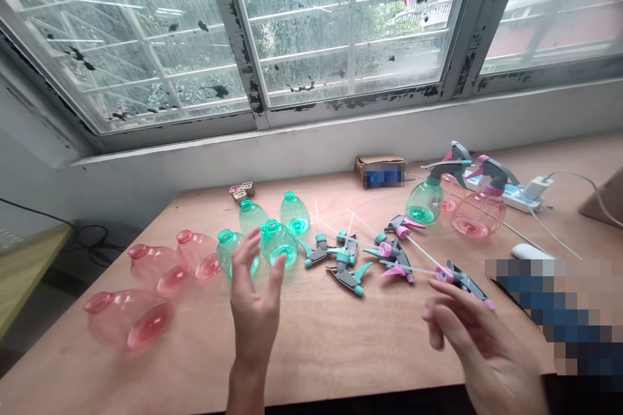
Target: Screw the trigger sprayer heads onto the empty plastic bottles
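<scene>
While the left hand [256, 301] and right hand [474, 337] hang released, the left would best cup the belly of the teal bottle [278, 243] at its twelve o'clock.

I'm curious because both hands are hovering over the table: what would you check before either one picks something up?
1. Left hand empty, fingers spread: ok.
2. Right hand empty and open: ok.
3. Green bottles by the left hand have open necks: ok.
4. Spray head nearest the right hand lies apart from the pile: ok.
5. Its thin tube is free of the pile: cannot tell.
</scene>
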`<state>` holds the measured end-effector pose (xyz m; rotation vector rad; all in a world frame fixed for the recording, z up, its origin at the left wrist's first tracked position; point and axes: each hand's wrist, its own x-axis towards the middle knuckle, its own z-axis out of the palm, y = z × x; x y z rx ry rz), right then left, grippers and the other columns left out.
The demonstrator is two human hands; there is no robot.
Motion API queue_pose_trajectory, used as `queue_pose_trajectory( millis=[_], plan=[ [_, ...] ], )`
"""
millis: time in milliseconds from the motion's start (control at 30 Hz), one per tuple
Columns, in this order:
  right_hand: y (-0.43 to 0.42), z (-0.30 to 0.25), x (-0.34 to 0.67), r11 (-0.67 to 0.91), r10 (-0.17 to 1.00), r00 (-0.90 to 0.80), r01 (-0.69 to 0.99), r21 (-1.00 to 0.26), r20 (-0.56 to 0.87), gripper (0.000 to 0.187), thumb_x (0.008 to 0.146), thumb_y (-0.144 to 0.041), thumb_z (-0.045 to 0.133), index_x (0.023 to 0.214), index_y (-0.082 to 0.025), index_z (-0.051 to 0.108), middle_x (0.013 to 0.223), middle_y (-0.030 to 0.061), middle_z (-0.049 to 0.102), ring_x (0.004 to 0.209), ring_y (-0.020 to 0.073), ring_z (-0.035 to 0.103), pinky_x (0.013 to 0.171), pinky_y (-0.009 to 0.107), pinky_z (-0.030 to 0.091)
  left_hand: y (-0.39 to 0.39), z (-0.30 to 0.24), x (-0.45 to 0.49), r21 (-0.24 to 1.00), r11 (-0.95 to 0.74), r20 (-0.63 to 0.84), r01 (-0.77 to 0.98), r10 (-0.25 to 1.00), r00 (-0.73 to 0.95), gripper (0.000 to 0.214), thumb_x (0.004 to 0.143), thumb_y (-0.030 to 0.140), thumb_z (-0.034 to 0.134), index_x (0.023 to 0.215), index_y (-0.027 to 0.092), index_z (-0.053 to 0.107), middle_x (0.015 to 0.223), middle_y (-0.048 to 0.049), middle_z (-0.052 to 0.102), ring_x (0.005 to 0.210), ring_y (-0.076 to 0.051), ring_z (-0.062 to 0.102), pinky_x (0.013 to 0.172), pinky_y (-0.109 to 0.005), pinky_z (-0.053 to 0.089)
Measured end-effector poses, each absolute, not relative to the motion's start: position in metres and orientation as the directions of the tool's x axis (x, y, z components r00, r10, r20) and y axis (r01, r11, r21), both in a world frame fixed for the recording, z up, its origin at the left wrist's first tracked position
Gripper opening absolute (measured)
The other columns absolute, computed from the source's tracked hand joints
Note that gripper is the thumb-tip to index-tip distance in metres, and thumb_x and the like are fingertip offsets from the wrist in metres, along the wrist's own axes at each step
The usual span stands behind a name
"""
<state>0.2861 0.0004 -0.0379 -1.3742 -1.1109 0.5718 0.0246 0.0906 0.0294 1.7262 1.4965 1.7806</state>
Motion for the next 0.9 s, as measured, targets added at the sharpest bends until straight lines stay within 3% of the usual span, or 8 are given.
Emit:
queue_pose_trajectory(
  millis=[67,200,333,433,533,633,733,900],
  plan=[
    [0.023,-0.049,0.279,0.131,0.887,0.403,0.248,-0.960,0.225,0.034,0.093,-0.056,0.068,0.115,-0.030,0.075,0.091,0.0047,0.076,0.067,0.0256,0.070,0.060,0.036,0.064,0.115,0.047,0.015,0.704,-0.445,0.649,0.553,0.719,-0.247,0.044,0.095,0.036,0.069,0.136,0.029,0.054,0.150,-0.0080,0.054,0.144,-0.026,0.047,0.120,-0.044,0.037],
    [0.049,-0.072,0.264,0.079,0.927,0.338,0.255,-0.964,0.166,0.040,0.096,-0.056,0.062,0.123,-0.027,0.069,0.108,0.0088,0.075,0.093,0.0318,0.075,0.069,0.038,0.064,0.154,0.044,0.011,0.684,-0.308,0.522,0.662,0.840,-0.149,0.057,0.093,0.042,0.070,0.143,0.026,0.046,0.153,-0.0121,0.051,0.146,-0.030,0.044,0.119,-0.049,0.036],
    [0.053,-0.080,0.250,0.176,0.942,0.192,0.421,-0.890,0.276,0.036,0.101,-0.048,0.055,0.129,-0.028,0.063,0.128,0.0104,0.070,0.102,0.0321,0.073,0.078,0.042,0.062,0.148,0.018,0.019,0.703,-0.255,0.457,0.663,0.877,-0.147,0.044,0.090,0.035,0.071,0.129,0.022,0.055,0.125,-0.0108,0.066,0.124,-0.032,0.059,0.109,-0.050,0.044],
    [0.055,-0.080,0.239,0.226,0.952,0.049,0.555,-0.801,0.303,0.044,0.102,-0.042,0.050,0.145,-0.029,0.053,0.155,0.0105,0.053,0.133,0.0358,0.059,0.092,0.048,0.061,0.114,-0.002,0.027,0.748,-0.199,0.427,0.633,0.875,-0.229,0.043,0.091,0.041,0.070,0.126,0.023,0.056,0.121,-0.0100,0.066,0.120,-0.032,0.059,0.108,-0.051,0.045],
    [0.060,-0.078,0.226,0.217,0.965,-0.032,0.656,-0.723,0.260,0.054,0.103,-0.040,0.048,0.155,-0.028,0.041,0.162,0.0087,0.046,0.148,0.0374,0.042,0.100,0.055,0.058,0.077,-0.025,0.034,0.800,-0.155,0.391,0.579,0.867,-0.309,0.051,0.090,0.048,0.071,0.132,0.027,0.052,0.131,-0.0098,0.062,0.127,-0.032,0.057,0.111,-0.052,0.044],
    [0.064,-0.076,0.215,0.149,0.975,0.010,0.705,-0.693,0.221,0.055,0.103,-0.042,0.048,0.156,-0.029,0.040,0.158,0.0092,0.052,0.138,0.0404,0.055,0.087,0.056,0.063,0.056,-0.049,0.039,0.875,-0.108,0.305,0.472,0.880,-0.363,0.074,0.081,0.053,0.079,0.142,0.030,0.045,0.145,-0.0105,0.057,0.137,-0.033,0.054,0.117,-0.052,0.041],
    [0.065,-0.073,0.210,0.092,0.972,0.089,0.712,-0.696,0.219,0.047,0.100,-0.042,0.051,0.146,-0.029,0.052,0.140,0.0112,0.068,0.112,0.0410,0.072,0.074,0.052,0.065,0.052,-0.061,0.042,0.926,-0.049,0.165,0.374,0.944,-0.284,0.089,0.076,0.057,0.081,0.148,0.027,0.038,0.151,-0.0137,0.055,0.141,-0.034,0.052,0.117,-0.052,0.042],
    [0.057,-0.066,0.211,0.212,0.942,0.129,0.493,-0.844,0.311,0.032,0.098,-0.042,0.057,0.126,-0.029,0.064,0.115,0.0077,0.075,0.081,0.0299,0.077,0.061,0.037,0.062,0.051,-0.058,0.043,0.920,-0.024,0.127,0.392,0.963,-0.237,0.082,0.080,0.051,0.080,0.147,0.026,0.039,0.151,-0.0140,0.053,0.145,-0.034,0.047,0.120,-0.054,0.037]
  ],
)
